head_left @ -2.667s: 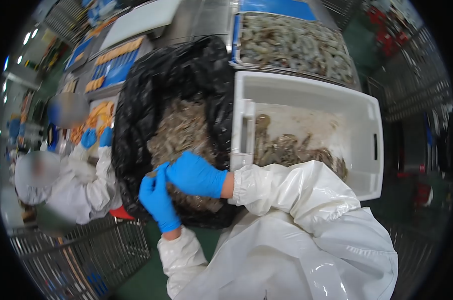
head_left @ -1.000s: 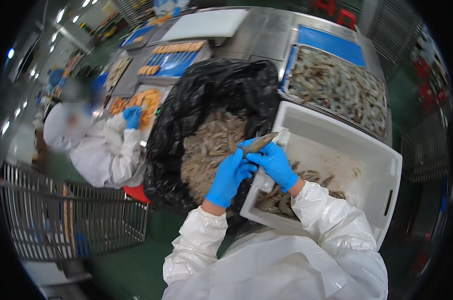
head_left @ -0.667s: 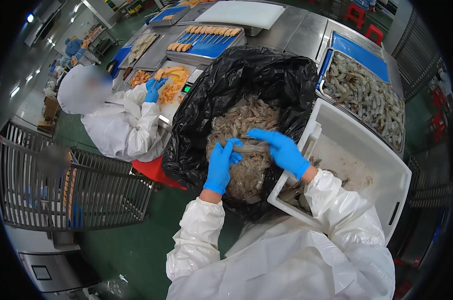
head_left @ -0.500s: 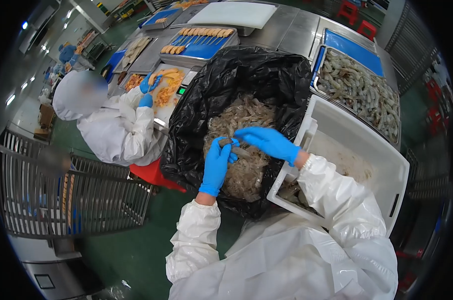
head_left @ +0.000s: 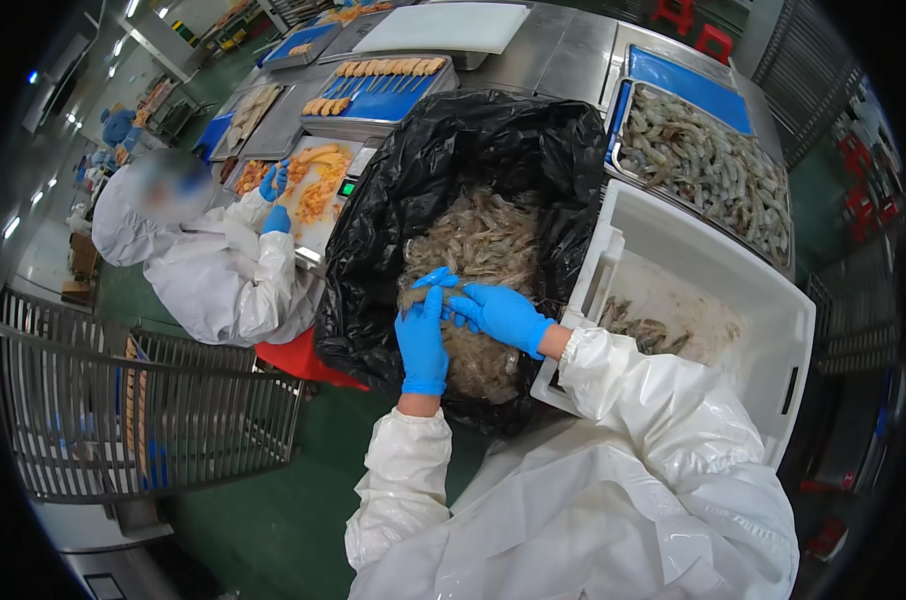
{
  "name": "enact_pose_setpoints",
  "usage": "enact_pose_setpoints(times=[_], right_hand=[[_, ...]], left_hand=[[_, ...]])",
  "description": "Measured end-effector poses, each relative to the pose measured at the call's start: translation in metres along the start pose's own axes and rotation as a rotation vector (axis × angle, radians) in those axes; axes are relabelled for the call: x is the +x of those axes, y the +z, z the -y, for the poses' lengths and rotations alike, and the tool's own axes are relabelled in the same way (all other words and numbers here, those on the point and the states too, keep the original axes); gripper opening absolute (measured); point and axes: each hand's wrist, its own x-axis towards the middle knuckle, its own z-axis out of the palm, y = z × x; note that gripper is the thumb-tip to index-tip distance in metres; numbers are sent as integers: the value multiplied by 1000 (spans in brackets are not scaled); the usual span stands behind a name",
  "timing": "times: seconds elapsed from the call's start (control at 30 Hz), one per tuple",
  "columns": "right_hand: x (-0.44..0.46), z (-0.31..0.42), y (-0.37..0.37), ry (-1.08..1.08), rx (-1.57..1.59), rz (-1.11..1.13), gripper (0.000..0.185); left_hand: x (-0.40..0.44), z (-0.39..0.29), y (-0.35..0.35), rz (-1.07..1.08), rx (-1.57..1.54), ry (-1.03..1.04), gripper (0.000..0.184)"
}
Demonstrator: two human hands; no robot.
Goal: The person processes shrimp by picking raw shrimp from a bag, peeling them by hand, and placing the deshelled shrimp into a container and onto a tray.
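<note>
Over the black-bag-lined container, my left hand in a blue glove is closed around a greyish shrimp. My right hand, gloved too, pinches at the right end of that shrimp, its fingertips touching or nearly touching the left ones. Parts of the shrimp are covered by the fingers. Beneath both hands lies a heap of translucent brownish shrimp shells in the bag. Just right of my right wrist stands a white plastic bin with several shrimp in it.
A metal tray piled with whole shrimp sits behind the bin. At left a co-worker in white handles orange food on a board. Trays of skewers and a white cutting board are on the steel table. Metal racks stand lower left.
My right hand, held flat above the shrimp earlier, has come down and closed at its end. More shrimp in the white bin now show beside my sleeve. The view has shifted slightly.
</note>
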Motion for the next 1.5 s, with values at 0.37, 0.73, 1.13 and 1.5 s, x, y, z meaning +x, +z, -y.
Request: enact_pose_setpoints(times=[0.37, 0.73, 1.13, 1.5], right_hand=[[-1, -6, 8, -95, -330, -115, 41], [4, -13, -11, -141, -190, -262, 28], [11, 3, -29, -195, -474, 74, 32], [4, -19, -19, -237, -338, -73, 25]], left_hand=[[5, 3, -10, -28, 79, -119, 25], [25, 35, -42, -123, -330, -272, 27], [16, 15, 0, -72, 342, -48, 23], [13, 10, 13, -65, 233, -117, 21]])
